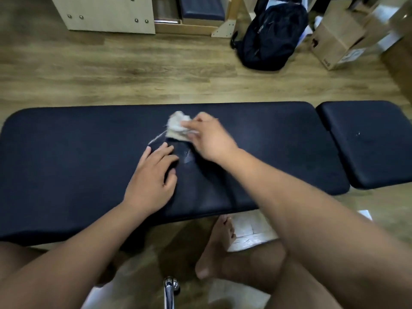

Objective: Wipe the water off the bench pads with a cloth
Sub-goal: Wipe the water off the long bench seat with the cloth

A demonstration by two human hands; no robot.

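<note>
A long dark-blue bench pad point(78, 152) lies across the view, with a shorter seat pad point(367, 141) beside it on the right. My right hand point(207, 137) grips a crumpled pale cloth point(177, 127) on the middle of the long pad; a loose thread trails from the cloth to the left. My left hand point(153, 177) rests flat on the pad, fingers straight, just below and left of the cloth. A small wet streak point(187, 156) shines on the pad between the two hands. The frame is blurred around the right hand.
Beyond the bench on the wooden floor stand a black backpack point(272, 34), a cardboard box point(336, 41) and light wooden furniture point(107, 14). Near me are my bare legs and a foot point(219, 246), papers point(252, 233) on the floor and a chrome bar point(169, 291).
</note>
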